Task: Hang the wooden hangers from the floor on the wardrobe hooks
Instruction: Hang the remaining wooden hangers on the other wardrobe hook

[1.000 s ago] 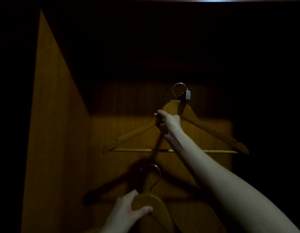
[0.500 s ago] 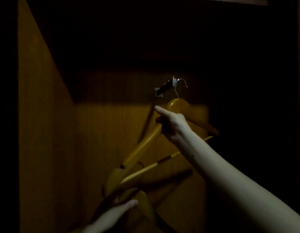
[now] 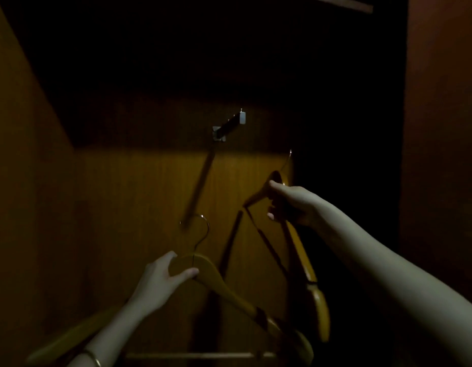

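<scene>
Inside a dim wooden wardrobe, a metal hook arm (image 3: pixel 230 125) juts from the back panel with nothing on it. My right hand (image 3: pixel 293 203) grips the neck of a wooden hanger (image 3: pixel 306 263), turned edge-on and tilted, below and to the right of the hook arm; its wire hook (image 3: pixel 288 158) points up. My left hand (image 3: pixel 163 282) holds a second wooden hanger (image 3: pixel 224 290) by its top, lower in the view, with its wire hook (image 3: pixel 200 231) upright.
The wardrobe's left side wall (image 3: pixel 31 207) and right side panel (image 3: pixel 441 154) close in the space. The back panel (image 3: pixel 139 207) is lit in its lower half and dark above. Long shadows of the hangers fall across it.
The hanger in my right hand has come off the hook arm and moved down and to the right, turning edge-on. My left hand has lifted its hanger higher into view.
</scene>
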